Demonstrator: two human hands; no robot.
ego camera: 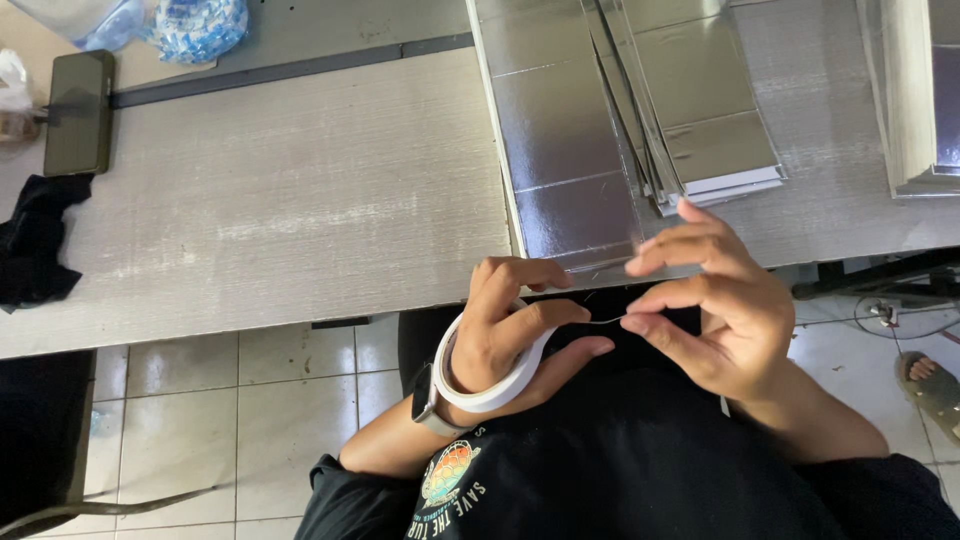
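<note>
A white tape roll (492,372) is worn around the left hand (515,325); its thin strip end (606,320) is pinched by the right hand (715,310), below the tabletop (280,200) edge, near stacked silver sheets (600,110).

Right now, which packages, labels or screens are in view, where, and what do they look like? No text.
Phone: far left on the table, flat dark rectangle, screen off.
Plastic bag: top left on the table, crumpled, blue and white.
Smartwatch: on the left wrist, dark square face, pale band.
Shirt print: on the chest, round multicoloured graphic on black.
</note>
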